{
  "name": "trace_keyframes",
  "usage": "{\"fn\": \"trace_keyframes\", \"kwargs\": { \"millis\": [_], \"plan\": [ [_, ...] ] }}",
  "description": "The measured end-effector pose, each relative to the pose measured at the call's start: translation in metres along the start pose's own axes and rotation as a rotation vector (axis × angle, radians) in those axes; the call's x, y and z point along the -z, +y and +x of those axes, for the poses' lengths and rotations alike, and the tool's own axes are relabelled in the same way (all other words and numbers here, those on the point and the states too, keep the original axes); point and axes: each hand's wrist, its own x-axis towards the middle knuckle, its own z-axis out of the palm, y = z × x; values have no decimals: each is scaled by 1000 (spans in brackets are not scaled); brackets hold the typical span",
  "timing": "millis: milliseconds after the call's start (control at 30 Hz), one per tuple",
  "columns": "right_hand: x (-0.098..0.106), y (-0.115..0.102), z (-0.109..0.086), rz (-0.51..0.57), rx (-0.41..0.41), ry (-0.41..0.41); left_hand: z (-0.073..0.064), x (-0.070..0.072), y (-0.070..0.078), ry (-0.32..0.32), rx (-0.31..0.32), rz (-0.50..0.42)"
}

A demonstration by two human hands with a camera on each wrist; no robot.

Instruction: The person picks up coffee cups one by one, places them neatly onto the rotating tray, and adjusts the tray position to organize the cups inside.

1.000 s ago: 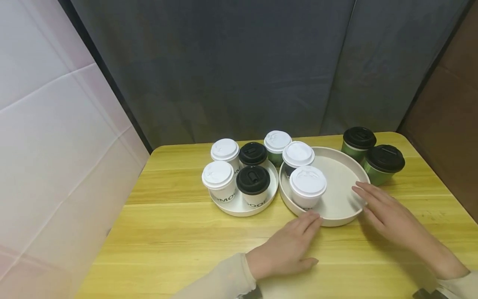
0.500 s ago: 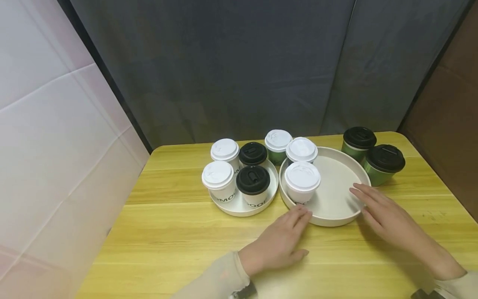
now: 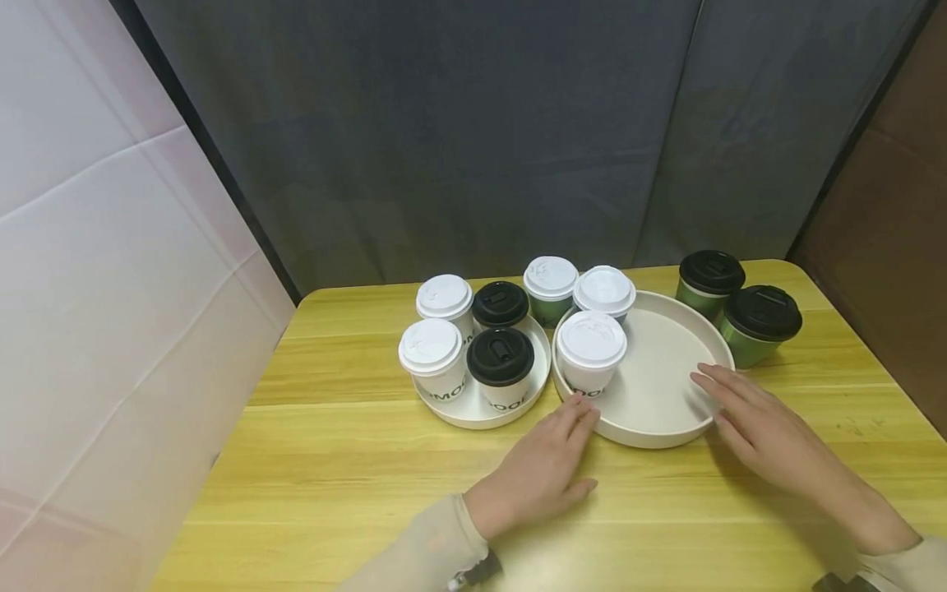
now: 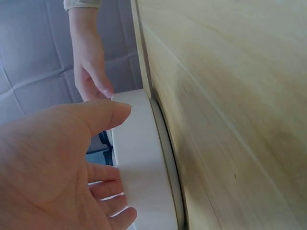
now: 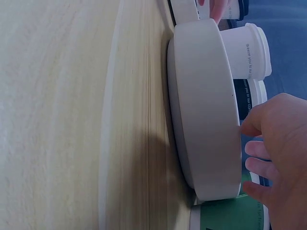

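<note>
A round cream tray [image 3: 673, 370] stands on the table, bearing a white paper cup with a white lid [image 3: 591, 349] at its left side and a second white-lidded cup with a dark body [image 3: 604, 292] behind it. My left hand [image 3: 542, 470], fingers extended, has its fingertips at the tray's front left rim. On the right side, my right hand [image 3: 769, 423] lies with relaxed fingers along the rim. In the right wrist view, the tray's side wall [image 5: 206, 110] sits on a narrower round base [image 5: 178, 115]. Neither hand grips a cup.
Left of the tray, a smaller white round tray [image 3: 477, 422] holds several cups with white or black lids. A green cup with a white lid [image 3: 551, 288] stands behind, between the trays. Two green black-lidded cups [image 3: 755, 341] are at the right. Dark cloth [image 3: 473, 140] hangs behind the table.
The cream tray has turned clockwise, carrying its two cups left and toward the back. My left hand has slid left along the rim; my right hand has barely moved.
</note>
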Motion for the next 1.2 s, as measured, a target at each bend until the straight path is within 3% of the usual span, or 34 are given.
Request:
{"fn": "trace_keyframes", "kwargs": {
  "millis": [333,833,1200],
  "plan": [
    [-1,-6,1,14,11,21,1,0,-4,-1,19,-3],
    [-2,-16,2,0,15,-29,3,0,-14,66,18,-2],
    [-4,-17,6,25,57,5,3,5,-14,26,24,-46]
  ]
}}
